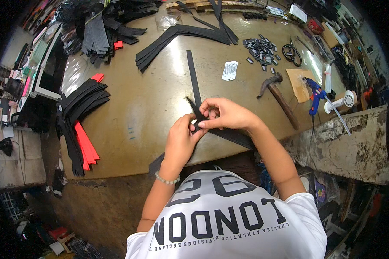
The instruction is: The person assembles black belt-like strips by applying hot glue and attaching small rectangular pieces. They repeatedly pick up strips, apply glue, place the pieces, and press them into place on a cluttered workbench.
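Close to the table's front edge, my left hand and my right hand meet, fingertips pinched on a black fabric strap. One frayed-looking end of it sticks up between them. A small pale bit shows between the fingers, too small to name. Beyond my hands a straight black strip lies on the table, pointing away from me. More black strap extends under my right wrist. Whether these pieces join is hidden by my fingers.
Folded black straps with red ones lie left; more black straps lie far. Small dark clips, white labels, a hammer, scissors, a blue glue gun and a white spool lie right.
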`<move>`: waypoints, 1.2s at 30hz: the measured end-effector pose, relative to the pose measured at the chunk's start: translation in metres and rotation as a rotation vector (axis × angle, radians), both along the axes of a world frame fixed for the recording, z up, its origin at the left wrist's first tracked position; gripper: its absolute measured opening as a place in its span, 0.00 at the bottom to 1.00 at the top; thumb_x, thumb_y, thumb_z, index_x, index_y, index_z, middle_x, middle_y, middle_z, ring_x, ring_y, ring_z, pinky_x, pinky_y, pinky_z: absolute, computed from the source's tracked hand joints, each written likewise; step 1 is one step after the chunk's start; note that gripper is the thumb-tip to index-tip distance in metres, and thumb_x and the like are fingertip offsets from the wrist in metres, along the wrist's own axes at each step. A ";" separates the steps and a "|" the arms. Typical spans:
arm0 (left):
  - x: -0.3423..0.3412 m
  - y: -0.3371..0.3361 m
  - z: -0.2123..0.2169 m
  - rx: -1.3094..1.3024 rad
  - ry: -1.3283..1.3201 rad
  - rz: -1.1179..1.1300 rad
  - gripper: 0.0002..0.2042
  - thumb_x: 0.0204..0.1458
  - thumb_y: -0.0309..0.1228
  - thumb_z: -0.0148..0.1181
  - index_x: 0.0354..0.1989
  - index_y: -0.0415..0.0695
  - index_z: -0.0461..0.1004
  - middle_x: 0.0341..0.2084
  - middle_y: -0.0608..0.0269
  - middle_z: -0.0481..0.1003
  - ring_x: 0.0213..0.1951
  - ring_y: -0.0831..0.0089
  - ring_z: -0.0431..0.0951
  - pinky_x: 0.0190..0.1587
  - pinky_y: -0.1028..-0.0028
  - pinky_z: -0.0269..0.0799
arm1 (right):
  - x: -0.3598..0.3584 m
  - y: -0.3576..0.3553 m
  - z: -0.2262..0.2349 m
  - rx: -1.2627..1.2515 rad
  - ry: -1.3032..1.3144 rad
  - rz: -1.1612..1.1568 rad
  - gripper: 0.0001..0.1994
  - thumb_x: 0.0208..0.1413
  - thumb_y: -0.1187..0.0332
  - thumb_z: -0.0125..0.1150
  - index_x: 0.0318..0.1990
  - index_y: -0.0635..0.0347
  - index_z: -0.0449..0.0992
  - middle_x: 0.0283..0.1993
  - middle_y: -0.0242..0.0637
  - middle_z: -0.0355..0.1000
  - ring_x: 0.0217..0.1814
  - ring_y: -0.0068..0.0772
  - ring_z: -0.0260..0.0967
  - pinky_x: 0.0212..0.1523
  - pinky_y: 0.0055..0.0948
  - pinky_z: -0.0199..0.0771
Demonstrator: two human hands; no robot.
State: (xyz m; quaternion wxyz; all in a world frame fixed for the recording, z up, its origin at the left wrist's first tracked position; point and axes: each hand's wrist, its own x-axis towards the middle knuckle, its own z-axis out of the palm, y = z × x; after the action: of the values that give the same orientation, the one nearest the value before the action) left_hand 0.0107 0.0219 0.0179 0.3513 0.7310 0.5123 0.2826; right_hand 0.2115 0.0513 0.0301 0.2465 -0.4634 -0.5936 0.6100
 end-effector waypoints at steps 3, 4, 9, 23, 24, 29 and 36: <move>-0.002 0.000 -0.002 -0.006 -0.015 -0.001 0.19 0.42 0.29 0.74 0.41 0.36 0.75 0.26 0.58 0.72 0.25 0.68 0.72 0.30 0.69 0.71 | -0.001 0.009 -0.003 -0.069 0.044 -0.074 0.13 0.50 0.69 0.71 0.35 0.64 0.72 0.30 0.32 0.71 0.30 0.20 0.67 0.31 0.24 0.68; -0.002 0.000 -0.002 -0.013 -0.019 -0.002 0.18 0.42 0.29 0.74 0.41 0.36 0.75 0.26 0.58 0.72 0.24 0.68 0.72 0.30 0.69 0.71 | -0.003 0.010 -0.005 0.017 -0.046 -0.109 0.13 0.49 0.69 0.72 0.34 0.65 0.73 0.29 0.33 0.71 0.30 0.21 0.68 0.31 0.26 0.69; -0.001 -0.003 -0.007 0.023 -0.069 0.031 0.18 0.40 0.28 0.76 0.40 0.37 0.78 0.23 0.63 0.71 0.23 0.76 0.68 0.28 0.76 0.68 | -0.013 0.008 -0.018 0.348 -0.266 -0.247 0.13 0.46 0.68 0.73 0.27 0.66 0.74 0.26 0.39 0.72 0.29 0.28 0.70 0.31 0.30 0.69; 0.003 -0.010 -0.009 0.099 0.007 -0.003 0.15 0.52 0.30 0.66 0.49 0.45 0.80 0.26 0.59 0.68 0.26 0.66 0.70 0.33 0.68 0.69 | 0.010 -0.046 -0.010 1.055 -0.524 0.062 0.16 0.49 0.72 0.61 0.48 0.57 0.78 0.50 0.34 0.75 0.46 0.38 0.71 0.40 0.32 0.73; 0.002 -0.010 -0.009 0.101 0.005 -0.004 0.15 0.52 0.30 0.66 0.49 0.46 0.80 0.26 0.59 0.68 0.26 0.66 0.70 0.33 0.67 0.69 | 0.013 -0.049 -0.014 1.084 -0.576 0.119 0.18 0.49 0.72 0.59 0.50 0.56 0.77 0.53 0.32 0.74 0.48 0.37 0.69 0.42 0.32 0.73; 0.002 -0.010 -0.007 0.070 0.006 -0.004 0.15 0.52 0.30 0.65 0.50 0.45 0.80 0.26 0.59 0.68 0.28 0.65 0.70 0.34 0.67 0.69 | 0.021 -0.055 -0.027 1.237 -0.755 0.224 0.21 0.51 0.70 0.55 0.54 0.54 0.77 0.56 0.27 0.73 0.49 0.33 0.69 0.43 0.29 0.71; 0.002 -0.009 -0.003 0.056 0.032 -0.015 0.17 0.53 0.31 0.65 0.51 0.46 0.79 0.26 0.58 0.68 0.29 0.64 0.70 0.35 0.67 0.69 | 0.023 -0.057 -0.026 1.263 -0.777 0.206 0.21 0.53 0.67 0.53 0.56 0.54 0.76 0.58 0.25 0.72 0.49 0.32 0.69 0.42 0.29 0.69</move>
State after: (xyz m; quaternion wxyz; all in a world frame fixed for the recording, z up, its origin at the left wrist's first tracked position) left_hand 0.0129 0.0134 0.0150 0.3246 0.7487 0.5044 0.2824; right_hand 0.2342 -0.0056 0.0039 0.1799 -0.3578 -0.9156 -0.0348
